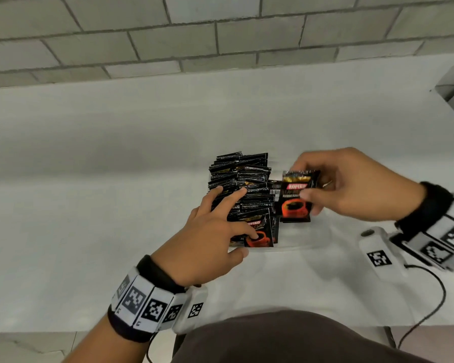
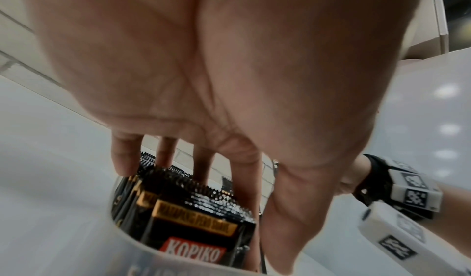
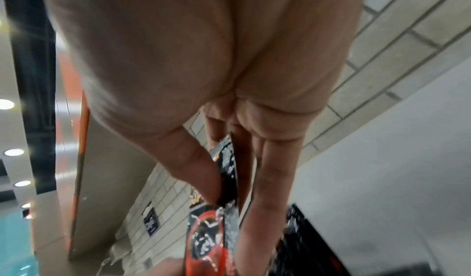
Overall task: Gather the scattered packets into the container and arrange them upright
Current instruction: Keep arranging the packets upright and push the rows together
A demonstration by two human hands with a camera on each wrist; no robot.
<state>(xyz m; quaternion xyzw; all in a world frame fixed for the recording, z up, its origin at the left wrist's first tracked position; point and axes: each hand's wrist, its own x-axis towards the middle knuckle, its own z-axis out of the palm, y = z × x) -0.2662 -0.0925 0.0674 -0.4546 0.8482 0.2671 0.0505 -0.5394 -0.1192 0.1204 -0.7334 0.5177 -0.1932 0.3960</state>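
Several black Kopiko packets point(image 1: 240, 184) stand upright in a tight row inside a clear container point(image 1: 313, 243) on the white table. My left hand point(image 1: 244, 213) lies over the row, straight fingers touching the packet tops and thumb on the face of the front packet point(image 1: 261, 235). The left wrist view shows the same packets point(image 2: 193, 220) behind the container's rim point(image 2: 142, 254), with my left hand point(image 2: 265, 210) above them. Just right of the row, my right hand point(image 1: 302, 179) pinches one packet point(image 1: 295, 205) upright between thumb and fingers. In the right wrist view this held packet point(image 3: 209, 236) sits in my right hand point(image 3: 231, 189).
The white table point(image 1: 116, 179) runs back to a grey brick wall point(image 1: 220, 35). Its near edge lies just in front of my body. A black cable point(image 1: 430, 305) loops from my right wrist device across the table's right side.
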